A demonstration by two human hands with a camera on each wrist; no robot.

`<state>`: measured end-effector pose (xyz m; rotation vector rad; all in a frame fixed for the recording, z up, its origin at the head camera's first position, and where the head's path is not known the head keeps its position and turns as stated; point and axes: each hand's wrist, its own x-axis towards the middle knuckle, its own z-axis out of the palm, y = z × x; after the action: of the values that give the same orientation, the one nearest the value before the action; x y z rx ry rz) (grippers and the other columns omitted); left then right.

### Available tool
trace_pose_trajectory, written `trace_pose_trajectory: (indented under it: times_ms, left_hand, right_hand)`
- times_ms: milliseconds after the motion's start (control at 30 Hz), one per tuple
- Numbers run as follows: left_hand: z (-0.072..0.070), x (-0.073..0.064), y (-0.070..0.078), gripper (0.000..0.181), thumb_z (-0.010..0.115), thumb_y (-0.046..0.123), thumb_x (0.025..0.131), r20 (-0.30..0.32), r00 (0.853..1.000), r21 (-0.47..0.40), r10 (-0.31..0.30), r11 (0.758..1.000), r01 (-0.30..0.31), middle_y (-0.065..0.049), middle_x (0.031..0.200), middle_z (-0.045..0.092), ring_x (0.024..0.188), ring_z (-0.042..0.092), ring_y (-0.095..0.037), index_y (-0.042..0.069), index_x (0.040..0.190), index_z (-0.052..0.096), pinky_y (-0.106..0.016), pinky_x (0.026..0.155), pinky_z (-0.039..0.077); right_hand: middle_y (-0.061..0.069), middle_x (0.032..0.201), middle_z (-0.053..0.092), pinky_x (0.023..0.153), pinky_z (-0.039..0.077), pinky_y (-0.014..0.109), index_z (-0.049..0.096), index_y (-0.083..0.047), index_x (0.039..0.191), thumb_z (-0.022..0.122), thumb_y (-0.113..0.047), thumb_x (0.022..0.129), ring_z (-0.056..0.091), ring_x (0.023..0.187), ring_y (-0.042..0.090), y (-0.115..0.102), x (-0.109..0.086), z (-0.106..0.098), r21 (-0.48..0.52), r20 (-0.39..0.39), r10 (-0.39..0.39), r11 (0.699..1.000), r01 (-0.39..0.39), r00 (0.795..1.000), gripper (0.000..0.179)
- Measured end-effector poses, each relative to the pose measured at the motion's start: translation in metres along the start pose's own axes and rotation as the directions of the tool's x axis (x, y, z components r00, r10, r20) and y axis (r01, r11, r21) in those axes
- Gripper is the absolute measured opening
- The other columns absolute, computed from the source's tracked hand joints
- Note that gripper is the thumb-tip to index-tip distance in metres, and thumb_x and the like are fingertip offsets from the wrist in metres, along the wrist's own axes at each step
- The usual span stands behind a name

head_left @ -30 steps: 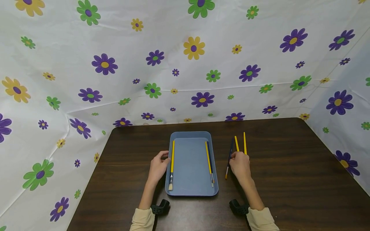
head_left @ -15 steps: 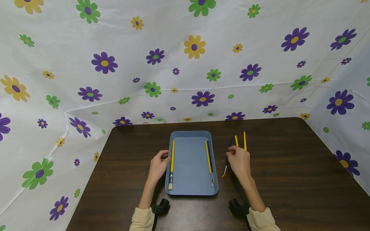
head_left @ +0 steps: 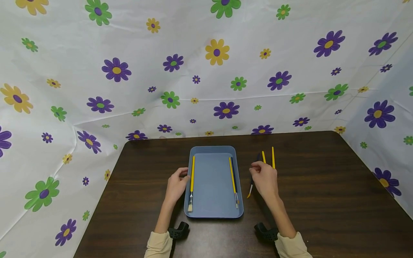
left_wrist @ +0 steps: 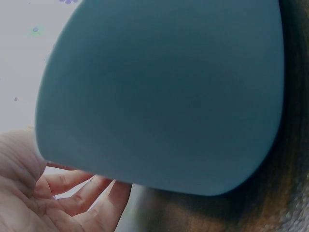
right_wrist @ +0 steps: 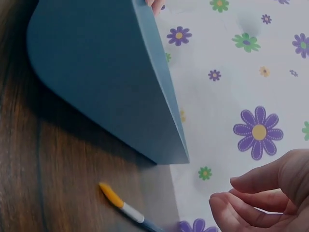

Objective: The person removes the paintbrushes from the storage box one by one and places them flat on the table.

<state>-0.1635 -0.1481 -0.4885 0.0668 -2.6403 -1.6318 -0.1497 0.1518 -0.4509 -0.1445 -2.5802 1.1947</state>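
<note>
My left hand point(head_left: 176, 184) holds the left rim of a blue-grey tray point(head_left: 213, 213), its fingers against the outer wall point(left_wrist: 96, 193). A yellow-handled flat paintbrush point(head_left: 192, 175) lies along the tray's left side. On the right side lie a thinner yellow paintbrush point(head_left: 232, 175) and a dark-handled one point(head_left: 235, 179). My right hand point(head_left: 266, 179) hovers right of the tray, fingers loosely curled with nothing between them. Partly hidden under it is a dark-handled paintbrush point(head_left: 251, 186), whose orange bristles point(right_wrist: 111, 194) show on the table in the right wrist view.
Two yellow brush handles, a shorter one point(head_left: 264, 157) and a longer one point(head_left: 273, 157), stick out beyond the right hand, the rest hidden by it. The dark wood table point(head_left: 322, 186) ends at a flower-print sheet point(head_left: 193, 122) behind and at the sides.
The right hand shifts left off the yellow handles. The dark paintbrush's bristle end has slid slightly left toward the tray, and the fingers now sit apart from it. The left hand stays put.
</note>
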Motion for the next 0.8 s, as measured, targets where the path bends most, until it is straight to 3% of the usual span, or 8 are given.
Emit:
trace_pose_trajectory:
  times_ms: [267,600,800]
  left_hand:
    - [0.000,0.001,-0.001,0.033,0.062,0.004,0.098,0.001,1.000,0.002,0.005,1.000,-0.005,-0.022,0.121,0.069,0.095,0.067,-0.031,-0.005,0.130,0.066,-0.046,0.081,0.054]
    - [0.000,0.002,-0.001,0.033,0.062,0.004,0.099,0.006,1.000,0.002,0.004,1.000,-0.004,-0.022,0.122,0.069,0.096,0.067,-0.032,-0.005,0.131,0.065,-0.046,0.081,0.054]
    - [0.000,0.001,-0.001,0.033,0.062,0.004,0.098,0.003,1.000,-0.003,0.000,1.000,0.000,-0.022,0.122,0.069,0.097,0.067,-0.032,-0.004,0.130,0.066,-0.046,0.081,0.054]
  right_hand:
    - [0.018,0.088,0.075,0.071,0.057,0.045,0.075,0.009,0.101,0.069,0.002,0.091,0.070,0.080,0.032,-0.010,-0.006,0.007,0.034,0.011,-0.031,0.999,0.031,0.999,0.014]
    - [0.015,0.085,0.075,0.068,0.055,0.037,0.075,0.008,0.099,0.068,0.003,0.092,0.069,0.075,0.027,-0.018,-0.014,0.020,0.073,0.021,-0.078,0.994,0.077,0.997,0.012]
    - [0.016,0.088,0.076,0.071,0.058,0.042,0.075,0.009,0.103,0.069,0.003,0.092,0.071,0.079,0.028,-0.025,-0.019,0.025,0.075,0.046,-0.070,0.995,0.067,0.996,0.014]
